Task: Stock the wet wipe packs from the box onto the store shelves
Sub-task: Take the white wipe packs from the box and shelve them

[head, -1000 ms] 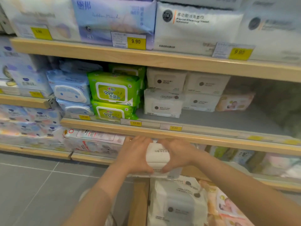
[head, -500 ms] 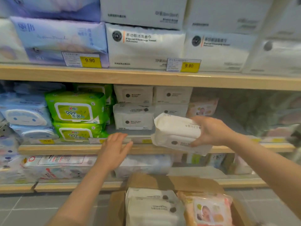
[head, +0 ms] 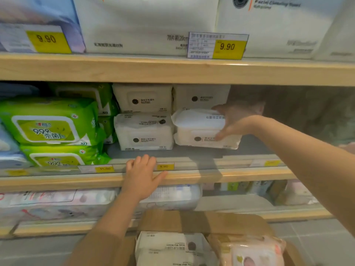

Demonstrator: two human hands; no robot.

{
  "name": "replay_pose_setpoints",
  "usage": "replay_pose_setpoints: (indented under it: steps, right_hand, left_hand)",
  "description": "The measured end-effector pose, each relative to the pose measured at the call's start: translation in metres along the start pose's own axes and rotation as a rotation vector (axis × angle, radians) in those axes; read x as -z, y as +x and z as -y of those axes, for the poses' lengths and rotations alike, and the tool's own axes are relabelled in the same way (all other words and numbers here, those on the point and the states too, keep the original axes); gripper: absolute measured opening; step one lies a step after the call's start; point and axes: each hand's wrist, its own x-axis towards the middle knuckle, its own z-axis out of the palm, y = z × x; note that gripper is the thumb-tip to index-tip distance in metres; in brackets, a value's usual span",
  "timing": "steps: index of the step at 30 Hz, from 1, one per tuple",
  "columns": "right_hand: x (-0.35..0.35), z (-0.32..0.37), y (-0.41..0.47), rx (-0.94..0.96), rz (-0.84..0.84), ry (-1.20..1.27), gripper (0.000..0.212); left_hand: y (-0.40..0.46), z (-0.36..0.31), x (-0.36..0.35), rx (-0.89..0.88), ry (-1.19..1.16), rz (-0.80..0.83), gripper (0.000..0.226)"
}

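1. White wet wipe pack sits on the grey middle shelf, at the right end of the white row, with its right end raised slightly off the shelf.
2. The right hand grips that pack at its right end: fingers curl over the top, and the thumb presses on the front face by the round dark logo.
3. Just left of the held pack, touching it, lies another white pack; two more white packs stand behind and above these.
4. Further left of the held pack, green packs are stacked two high, with blue packs at the frame's left edge.
5. Below and left of the held pack, the left hand rests flat on the wooden front edge of the same shelf, fingers straight and holding nothing, covering part of a yellow price tag.
6. Right of the held pack the grey shelf floor is bare as far as a blurred backing.
7. Above the held pack, a wooden shelf carries large white packs and a yellow 9.90 price label.
8. Below the held pack, a lower shelf holds pale packs, and nearest the camera an open cardboard box holds more white packs beside a pack printed with a baby picture.
9. Grey floor tiles show to the right of the box.
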Motion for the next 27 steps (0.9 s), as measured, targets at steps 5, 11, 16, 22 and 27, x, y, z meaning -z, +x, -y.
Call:
replay_pose_setpoints:
  steps: [5, 11, 16, 22, 27]
  right_hand:
    - [-0.041, -0.013, 0.025, 0.044, 0.055, -0.169, 0.101]
    - [-0.072, -0.016, -0.002, 0.154, -0.235, -0.207, 0.075]
    - [-0.109, 0.015, -0.016, 0.147, -0.314, -0.273, 0.077]
    - [-0.13, 0.014, 0.027, 0.075, -0.401, -0.277, 0.081]
    - [-0.13, 0.012, 0.055, 0.046, -0.411, -0.313, 0.07]
  left_hand:
    - [0.001, 0.003, -0.005, -0.026, -0.028, -0.05, 0.045]
    - [0.001, 0.002, -0.005, -0.032, -0.03, -0.071, 0.046]
    - [0.0, 0.0, -0.003, -0.028, -0.011, -0.065, 0.048]
    - [0.0, 0.002, -0.007, -0.036, -0.015, -0.108, 0.046]
    - [0.0, 0.0, -0.015, -0.001, -0.03, -0.2, 0.041]
